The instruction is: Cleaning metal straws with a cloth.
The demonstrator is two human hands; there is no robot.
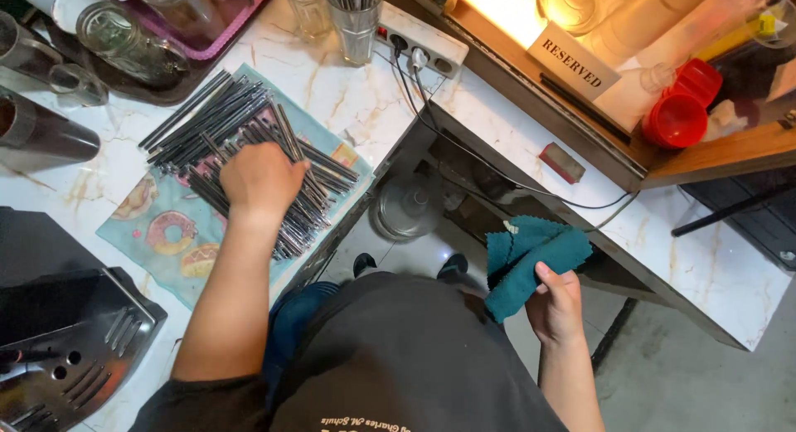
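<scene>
Left hand (261,179) pinching metal straws (249,133) on towel (157,233); right hand (554,303) clutching teal cloth (526,262); risking straws rolling off counter edge.

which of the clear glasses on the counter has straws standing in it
The glass at the top, next to the white power strip, holds upright dark straws. The glass left of it shows none, and the jars on the tray lie tipped.

Metal straws (249,146) on a printed towel (166,233) on the counter (348,100), cloth (531,258) well right.

Two hands (261,179) – one teal cloth (531,258) (straws (240,117) uncountable).
</scene>
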